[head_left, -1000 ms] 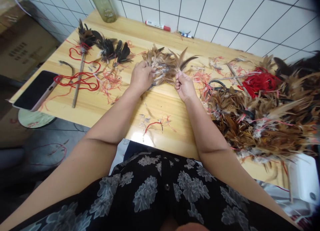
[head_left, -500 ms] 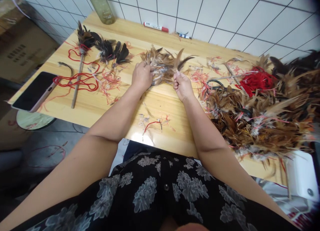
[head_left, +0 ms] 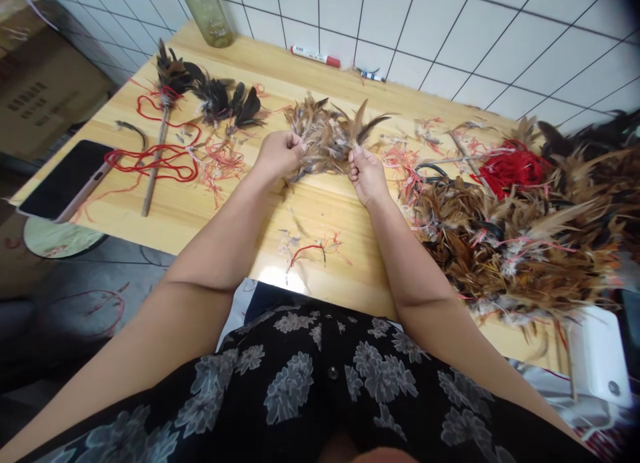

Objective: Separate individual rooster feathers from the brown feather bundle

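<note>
A loose heap of brown feathers (head_left: 320,133) lies on the table between my hands. My left hand (head_left: 280,155) is at the heap's left edge, thumb and fingers pinched together on feathers there; how many is too small to tell. In my right hand (head_left: 367,173) the quill ends of a small bunch of brown and dark feathers (head_left: 361,126) are gripped, tips pointing up and away from me. To the left, a wooden stick (head_left: 156,163) has black feathers (head_left: 173,76) at its far end, with red cord (head_left: 165,164) looped around and across it.
Black feather tufts (head_left: 230,106) lie beside the stick, a phone (head_left: 65,179) at the left edge. A large brown feather pile (head_left: 500,243), red string (head_left: 515,168) and scissors handles (head_left: 430,169) occupy the right. A bottle (head_left: 207,16) and red-capped marker (head_left: 315,56) stand or lie near the tiled wall.
My left hand has drawn back slightly left out of the feather heap, its fingers now pinched at the edge. My right hand keeps its bunch in nearly the same place.
</note>
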`<state>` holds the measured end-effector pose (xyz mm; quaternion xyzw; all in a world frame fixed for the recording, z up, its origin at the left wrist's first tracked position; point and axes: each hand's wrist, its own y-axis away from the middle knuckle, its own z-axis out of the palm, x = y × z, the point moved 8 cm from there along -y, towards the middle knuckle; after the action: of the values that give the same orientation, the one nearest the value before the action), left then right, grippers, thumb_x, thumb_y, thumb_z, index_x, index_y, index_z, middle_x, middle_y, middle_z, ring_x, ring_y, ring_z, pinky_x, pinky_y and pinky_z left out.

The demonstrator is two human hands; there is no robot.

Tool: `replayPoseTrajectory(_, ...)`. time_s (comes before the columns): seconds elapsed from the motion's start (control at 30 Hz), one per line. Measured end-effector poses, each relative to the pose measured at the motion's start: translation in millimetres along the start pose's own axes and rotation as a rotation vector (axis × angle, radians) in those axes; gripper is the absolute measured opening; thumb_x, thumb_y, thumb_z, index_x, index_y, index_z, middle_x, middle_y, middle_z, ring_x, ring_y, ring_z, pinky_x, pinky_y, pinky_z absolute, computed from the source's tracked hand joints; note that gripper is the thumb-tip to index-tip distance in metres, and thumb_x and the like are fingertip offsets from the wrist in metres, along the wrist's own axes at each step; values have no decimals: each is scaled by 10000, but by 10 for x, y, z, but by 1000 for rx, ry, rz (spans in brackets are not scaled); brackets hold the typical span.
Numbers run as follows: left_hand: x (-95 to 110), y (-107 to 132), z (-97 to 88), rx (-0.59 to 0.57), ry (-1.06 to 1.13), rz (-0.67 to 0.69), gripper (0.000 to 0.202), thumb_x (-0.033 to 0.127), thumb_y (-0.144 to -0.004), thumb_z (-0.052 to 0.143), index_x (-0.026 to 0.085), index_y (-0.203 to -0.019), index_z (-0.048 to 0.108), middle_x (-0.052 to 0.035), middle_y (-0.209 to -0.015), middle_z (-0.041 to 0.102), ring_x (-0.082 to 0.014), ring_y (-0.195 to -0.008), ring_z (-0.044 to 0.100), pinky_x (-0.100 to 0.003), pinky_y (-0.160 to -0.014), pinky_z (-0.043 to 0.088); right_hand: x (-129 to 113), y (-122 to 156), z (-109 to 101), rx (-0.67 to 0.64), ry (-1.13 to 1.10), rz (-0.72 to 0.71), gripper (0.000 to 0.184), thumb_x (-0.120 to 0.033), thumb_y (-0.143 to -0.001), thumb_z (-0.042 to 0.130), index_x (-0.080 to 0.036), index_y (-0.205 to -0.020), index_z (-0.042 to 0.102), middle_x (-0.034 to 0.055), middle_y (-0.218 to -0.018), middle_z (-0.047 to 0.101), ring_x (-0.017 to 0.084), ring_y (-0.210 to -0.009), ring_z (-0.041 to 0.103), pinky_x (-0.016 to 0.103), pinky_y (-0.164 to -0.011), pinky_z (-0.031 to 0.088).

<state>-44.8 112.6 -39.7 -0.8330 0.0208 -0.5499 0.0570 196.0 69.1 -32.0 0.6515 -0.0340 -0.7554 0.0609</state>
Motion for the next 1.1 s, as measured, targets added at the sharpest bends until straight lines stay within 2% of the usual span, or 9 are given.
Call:
replayPoseTrajectory(0.07,-7,-8,-42,39,-51,12,319,280,-935,894,267,-784,614,-27,-784,639,-304,-1007,727,-468,-1055,601,17,-14,-7,2,2,4,714,-725,-999,955,-273,-800,440,-117,-637,299,85,-584,303,215,-537,276)
replayPoseTrajectory(0.13,32,-6,-74,68,-134,63,355,301,-918,957,267,-822,617,-55,-896,713,-348,-1185,743,-513,-1183,571,47,-37,-17,4,-11,4,727,-780,-986,939,-270,-814,450,-114,-648,306,83,-598,310,208,-542,279)
replayPoseTrajectory(0.27,134,24,-68,26,-220,147,426,471,-952,1027,250,-889,669,-86,-1000,768,-380,-1420,706,-544,-1312,502,74,-73,-35,20,-31,-29,736,-863,-981,886,-269,-833,476,-103,-682,329,83,-619,321,201,-545,292)
replayPoseTrajectory(0.4,188,42,-99,31,-222,171,386,521,-944,1009,261,-897,729,-111,-1018,801,-418,-1413,725,-554,-1301,508,56,-72,-60,62,7,-52,700,-777,-1018,906,-270,-813,469,-101,-677,321,87,-607,313,219,-535,295)
replayPoseTrajectory(0.53,260,94,-49,30,-225,167,404,585,-956,993,272,-926,740,-120,-1035,793,-431,-1500,662,-576,-1321,473,57,-105,-78,62,43,-70,676,-731,-1027,922,-273,-816,473,-107,-660,276,91,-590,275,231,-518,259)
replayPoseTrajectory(0.63,492,228,40,17,-219,239,386,601,-1009,957,281,-984,743,-122,-1124,799,-429,-1543,609,-599,-1330,454,83,-161,-126,63,53,-107,685,-789,-1021,895,-276,-831,484,-100,-676,270,93,-597,253,235,-510,219)
replayPoseTrajectory(0.8,871,461,316,-112,-222,326,205,439,-1026,924,301,-1003,774,-127,-1198,810,-452,-1522,628,-634,-1323,476,134,-203,-226,116,18,-131,760,-965,-980,794,-278,-854,494,-67,-713,334,98,-624,300,237,-535,220)
replayPoseTrajectory(0.97,860,410,488,-168,-188,283,232,343,-984,931,302,-883,726,-128,-1112,809,-451,-1549,605,-622,-1291,489,139,-171,-230,185,27,-109,789,-1014,-971,742,-277,-861,482,-41,-753,403,119,-673,397,256,-589,303)
replayPoseTrajectory(1.1,754,341,409,-120,-155,228,299,367,-1005,942,295,-860,691,-103,-1018,774,-388,-1463,649,-554,-1225,527,132,-172,-227,193,25,-109,767,-994,-987,747,-275,-873,504,-28,-775,435,136,-726,449,257,-637,352)
